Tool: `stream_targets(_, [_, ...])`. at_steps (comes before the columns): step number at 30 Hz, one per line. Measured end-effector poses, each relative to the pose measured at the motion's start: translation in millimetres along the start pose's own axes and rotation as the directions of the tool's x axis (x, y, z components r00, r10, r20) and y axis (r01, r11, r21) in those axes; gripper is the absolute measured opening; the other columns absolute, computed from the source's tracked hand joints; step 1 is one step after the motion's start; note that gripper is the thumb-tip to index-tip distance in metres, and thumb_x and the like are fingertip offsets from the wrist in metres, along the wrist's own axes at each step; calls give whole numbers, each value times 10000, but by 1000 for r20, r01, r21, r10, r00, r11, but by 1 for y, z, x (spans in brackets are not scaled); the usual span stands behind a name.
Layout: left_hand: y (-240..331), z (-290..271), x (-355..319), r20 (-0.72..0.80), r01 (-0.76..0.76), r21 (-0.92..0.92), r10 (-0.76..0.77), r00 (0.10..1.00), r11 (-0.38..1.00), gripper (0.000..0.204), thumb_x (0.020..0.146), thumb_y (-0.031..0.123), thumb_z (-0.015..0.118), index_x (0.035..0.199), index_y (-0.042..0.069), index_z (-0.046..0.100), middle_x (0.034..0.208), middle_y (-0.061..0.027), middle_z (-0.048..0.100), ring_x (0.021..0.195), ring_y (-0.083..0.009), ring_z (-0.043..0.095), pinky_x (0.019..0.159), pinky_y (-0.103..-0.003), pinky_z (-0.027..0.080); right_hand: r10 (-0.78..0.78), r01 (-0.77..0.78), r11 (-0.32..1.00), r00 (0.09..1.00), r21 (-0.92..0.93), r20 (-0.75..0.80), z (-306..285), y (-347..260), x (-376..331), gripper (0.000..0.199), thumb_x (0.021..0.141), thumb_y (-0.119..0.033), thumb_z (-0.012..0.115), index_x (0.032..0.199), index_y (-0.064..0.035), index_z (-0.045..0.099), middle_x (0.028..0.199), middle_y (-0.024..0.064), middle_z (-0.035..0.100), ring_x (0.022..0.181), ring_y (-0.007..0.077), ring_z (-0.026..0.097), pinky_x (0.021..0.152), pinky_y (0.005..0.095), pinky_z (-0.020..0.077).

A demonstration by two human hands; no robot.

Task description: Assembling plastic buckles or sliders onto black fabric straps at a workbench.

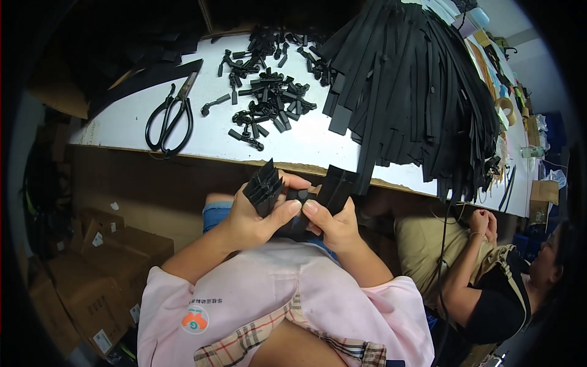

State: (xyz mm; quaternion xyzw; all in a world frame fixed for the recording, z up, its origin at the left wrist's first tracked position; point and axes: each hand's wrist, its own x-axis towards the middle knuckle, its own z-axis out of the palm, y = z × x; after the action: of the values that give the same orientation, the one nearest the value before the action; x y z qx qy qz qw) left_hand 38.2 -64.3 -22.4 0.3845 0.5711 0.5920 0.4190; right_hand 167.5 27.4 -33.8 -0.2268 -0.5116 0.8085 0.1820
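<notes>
My left hand [257,225] is closed around a bundle of folded black zipper tapes [264,188], whose ends stick up past the fingers. In my right hand [337,227] is the end of a black zipper tape [335,189] with a seam down its middle. A small dark zipper slider [302,195] sits between both thumbs, which nearly meet in front of my lap. Its lower side is hidden by the fingers. Beyond the hands, a pile of black zipper sliders with pull tabs [275,98] lies on the white table [211,137].
Black-handled scissors [172,119] lie left of the sliders. A large heap of long black tapes [403,92] hangs over the table's front edge at right. Cardboard boxes [92,281] stand at lower left. Another person [483,293] sits close on my right.
</notes>
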Motion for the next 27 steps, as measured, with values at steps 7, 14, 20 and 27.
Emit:
stream_targets(7, [-8, 5, -1, -61, -103, -87, 98, 993, 991, 167, 794, 109, 553, 911, -8, 541, 771, -30, 522, 688, -73, 476, 614, -201, 394, -43, 33, 995, 994, -97, -105, 5, 3, 1, 215, 795, -210, 572, 745, -5, 532, 566, 5, 459, 470, 62, 391, 411, 197, 319])
stream_targets(14, [-14, 6, -1, -137, -34, -132, 16, 990, 991, 153, 805, 155, 560, 815, 4, 539, 740, -10, 541, 676, -70, 487, 609, -206, 400, -257, 226, 825, 966, -518, 12, -2, -10, 12, 163, 678, -91, 675, 706, -6, 540, 563, 21, 479, 467, 66, 414, 423, 206, 338])
stream_targets(20, [-12, -1, 3, -321, -18, -190, -45, 946, 982, 141, 814, 147, 542, 779, 12, 526, 600, -9, 482, 477, -42, 412, 428, -174, 341, 243, -129, 951, 874, -281, 420, -1, -4, 9, 282, 695, -180, 679, 580, -27, 471, 522, -36, 438, 503, 57, 394, 459, 230, 323])
stream_targets(27, [-9, -12, 4, 311, 521, -433, -420, 852, 736, 180, 794, 190, 556, 737, 30, 495, 537, 9, 412, 418, -42, 344, 370, -181, 283, -537, 559, 753, 827, -346, 168, -6, -7, 23, 464, 549, 127, 465, 997, 27, 530, 787, 107, 522, 635, 194, 547, 573, 256, 454])
